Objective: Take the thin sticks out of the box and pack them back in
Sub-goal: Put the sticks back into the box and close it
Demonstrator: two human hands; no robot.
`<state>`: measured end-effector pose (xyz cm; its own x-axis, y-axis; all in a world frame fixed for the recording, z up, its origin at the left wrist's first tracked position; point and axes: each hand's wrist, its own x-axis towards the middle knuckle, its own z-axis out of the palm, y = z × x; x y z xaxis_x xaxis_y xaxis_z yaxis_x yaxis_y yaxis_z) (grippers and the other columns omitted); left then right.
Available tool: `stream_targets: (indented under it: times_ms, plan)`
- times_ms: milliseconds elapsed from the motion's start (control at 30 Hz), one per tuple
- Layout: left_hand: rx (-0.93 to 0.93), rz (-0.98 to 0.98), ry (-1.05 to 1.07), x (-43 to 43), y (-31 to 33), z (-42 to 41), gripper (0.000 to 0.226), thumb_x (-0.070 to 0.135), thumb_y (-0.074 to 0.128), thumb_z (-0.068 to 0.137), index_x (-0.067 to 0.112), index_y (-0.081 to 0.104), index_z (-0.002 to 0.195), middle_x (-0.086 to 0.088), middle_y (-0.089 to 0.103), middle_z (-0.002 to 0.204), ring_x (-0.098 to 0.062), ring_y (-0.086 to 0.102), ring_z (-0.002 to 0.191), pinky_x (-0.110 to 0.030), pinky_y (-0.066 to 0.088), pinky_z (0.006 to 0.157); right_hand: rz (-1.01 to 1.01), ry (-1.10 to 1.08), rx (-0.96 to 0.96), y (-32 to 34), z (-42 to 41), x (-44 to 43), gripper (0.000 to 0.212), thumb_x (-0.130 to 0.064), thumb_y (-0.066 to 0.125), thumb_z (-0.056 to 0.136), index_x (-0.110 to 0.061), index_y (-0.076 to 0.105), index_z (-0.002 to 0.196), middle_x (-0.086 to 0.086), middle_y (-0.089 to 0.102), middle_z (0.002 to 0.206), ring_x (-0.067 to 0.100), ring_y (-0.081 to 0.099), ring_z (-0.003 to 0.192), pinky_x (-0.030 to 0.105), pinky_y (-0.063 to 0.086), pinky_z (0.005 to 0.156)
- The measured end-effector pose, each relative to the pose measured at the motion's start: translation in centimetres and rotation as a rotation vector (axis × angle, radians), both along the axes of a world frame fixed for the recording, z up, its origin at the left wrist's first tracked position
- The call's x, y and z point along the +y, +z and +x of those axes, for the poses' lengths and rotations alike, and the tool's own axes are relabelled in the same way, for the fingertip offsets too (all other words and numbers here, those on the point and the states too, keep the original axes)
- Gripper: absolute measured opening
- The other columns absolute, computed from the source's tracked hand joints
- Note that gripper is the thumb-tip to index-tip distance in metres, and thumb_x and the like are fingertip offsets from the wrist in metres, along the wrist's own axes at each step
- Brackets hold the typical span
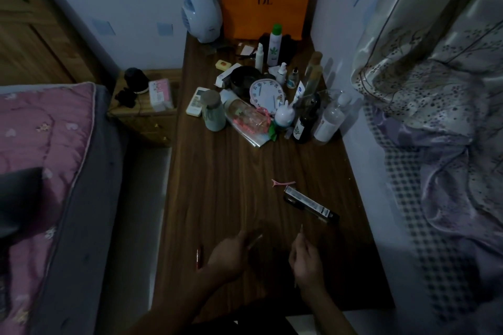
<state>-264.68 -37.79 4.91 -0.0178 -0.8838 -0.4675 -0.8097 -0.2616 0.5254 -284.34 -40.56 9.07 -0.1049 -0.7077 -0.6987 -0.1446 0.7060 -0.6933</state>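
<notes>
Over wooden table [217,185], left hand [231,254] grips sticks [255,240], right hand [306,258] pinches one stick [301,230]

sticks [255,240] blurred, cnt unclear | box [310,202] label too small

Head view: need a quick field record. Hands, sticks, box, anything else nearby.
left hand: grips thin sticks, count unclear in the dim light
right hand: pinches single stick, tip pointing away from the person
box: black, lying flat on table, beyond right hand, neither hand touching it
box state: open or closed, cannot tell
hair clip: pink, by box's far end
clock: white, among bottles at table's far end
</notes>
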Motion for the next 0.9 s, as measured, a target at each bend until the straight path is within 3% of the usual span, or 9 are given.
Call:
stream_targets:
  times_ms: [67, 133, 267, 333, 467, 567, 667, 733, 900]
  plan:
    - [0.209, 0.007, 0.206, 0.7, 1.9, -0.9, 0.009, 0.029, 0.055, 0.091, 0.030, 0.047, 0.088, 0.004, 0.066, 0.076, -0.004, 0.065, 0.065, -0.031, 0.048, 0.062, 0.007, -0.023, -0.050, 1.0, 0.2, -0.4, 0.036, -0.029, 0.049, 0.104, -0.014, 0.063, 0.075, 0.001, 0.054, 0.065, 0.014, 0.049, 0.060, 0.028, 0.039, 0.057]
    - [0.403, 0.071, 0.440, 1.3, 3.7, -1.7, 0.023, 0.027, 0.060, 0.091, 0.024, 0.044, 0.076, 0.005, 0.060, 0.068, -0.005, 0.062, 0.051, -0.031, 0.050, 0.050, -0.024, 0.004, -0.069, 2.1, 0.5, -0.6, 0.029, -0.028, 0.052, 0.102, -0.015, 0.067, 0.081, 0.002, 0.058, 0.072, 0.017, 0.053, 0.067, 0.031, 0.043, 0.063]
    - [0.733, 0.147, 0.655, 2.2, 8.1, -2.3, 0.013, 0.018, 0.050, 0.099, 0.005, 0.053, 0.099, -0.012, 0.059, 0.075, -0.016, 0.060, 0.050, -0.029, 0.049, 0.044, -0.094, 0.051, -0.094, 4.5, 1.4, -0.6, 0.028, -0.036, 0.050, 0.102, -0.019, 0.066, 0.087, 0.002, 0.060, 0.074, 0.015, 0.053, 0.064, 0.028, 0.041, 0.055]
    - [0.783, 0.139, 0.667, 2.5, 9.9, -2.3, 0.024, 0.018, 0.044, 0.102, -0.001, 0.057, 0.107, -0.016, 0.056, 0.076, -0.018, 0.055, 0.052, -0.028, 0.047, 0.047, -0.125, 0.045, -0.095, 5.4, 1.9, -0.5, 0.029, -0.038, 0.049, 0.103, -0.018, 0.064, 0.089, 0.006, 0.061, 0.076, 0.014, 0.052, 0.060, 0.025, 0.039, 0.049]
    - [0.755, 0.104, 0.654, 2.8, 12.4, -2.2, 0.037, 0.017, 0.041, 0.103, -0.015, 0.059, 0.100, -0.016, 0.057, 0.076, -0.023, 0.057, 0.062, -0.032, 0.050, 0.058, -0.162, 0.058, -0.126, 7.0, 2.6, -0.1, 0.030, -0.039, 0.047, 0.103, -0.017, 0.063, 0.092, 0.008, 0.061, 0.076, 0.015, 0.053, 0.058, 0.023, 0.041, 0.045]
    - [0.763, 0.100, 0.646, 2.9, 13.4, -2.0, 0.033, 0.016, 0.041, 0.103, -0.006, 0.063, 0.091, -0.012, 0.063, 0.075, -0.019, 0.061, 0.063, -0.029, 0.052, 0.058, -0.188, 0.087, -0.165, 7.8, 3.0, 0.1, 0.031, -0.038, 0.046, 0.103, -0.016, 0.063, 0.090, 0.006, 0.059, 0.071, 0.013, 0.052, 0.054, 0.023, 0.041, 0.045]
    - [0.779, 0.095, 0.636, 3.0, 14.1, -2.0, 0.024, 0.011, 0.040, 0.102, 0.004, 0.062, 0.101, -0.009, 0.065, 0.079, -0.017, 0.063, 0.064, -0.027, 0.054, 0.059, -0.217, 0.129, -0.176, 8.3, 3.3, 0.1, 0.031, -0.038, 0.046, 0.103, -0.015, 0.063, 0.090, 0.008, 0.059, 0.073, 0.014, 0.052, 0.056, 0.024, 0.041, 0.046]
    - [0.787, 0.081, 0.639, 3.1, 14.4, -1.9, 0.024, 0.008, 0.039, 0.101, 0.008, 0.062, 0.096, -0.010, 0.063, 0.076, -0.015, 0.061, 0.060, -0.027, 0.052, 0.056, -0.229, 0.151, -0.165, 8.6, 3.5, 0.2, 0.029, -0.037, 0.046, 0.103, -0.015, 0.063, 0.094, 0.010, 0.059, 0.077, 0.016, 0.053, 0.059, 0.024, 0.042, 0.047]
    - [0.813, 0.047, 0.633, 3.1, 14.5, -1.6, 0.031, 0.025, 0.045, 0.101, 0.011, 0.066, 0.083, -0.001, 0.063, 0.065, -0.012, 0.059, 0.055, -0.025, 0.050, 0.054, -0.249, 0.173, -0.164, 9.1, 3.7, 0.2, 0.027, -0.036, 0.047, 0.103, -0.017, 0.064, 0.094, 0.009, 0.061, 0.078, 0.013, 0.055, 0.059, 0.021, 0.044, 0.047]
